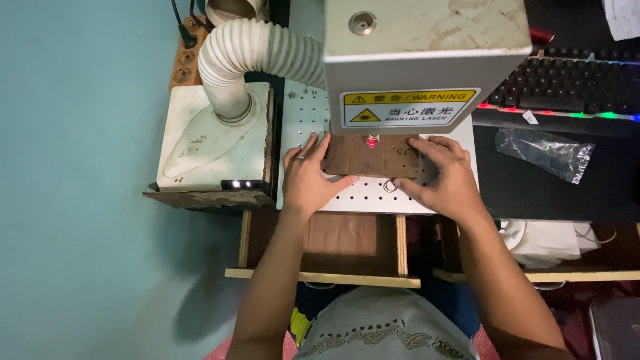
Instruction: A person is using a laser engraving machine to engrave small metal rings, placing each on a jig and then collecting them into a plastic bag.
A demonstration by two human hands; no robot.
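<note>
Nearest the person, both hands lie flat and open-fingered on the brown wooden board (370, 159): the left hand (308, 179) presses its left edge, the right hand (445, 179) its right edge. The board sits on the white perforated plate (363, 199), already under the grey laser head (420, 60), a red light spot (371, 141) at its far edge. A small metal ring (390, 186) lies just beside the board's near edge; marking seems not yet done.

Single head view — looks steeply down, close over perforated worktable (373, 195).
</note>
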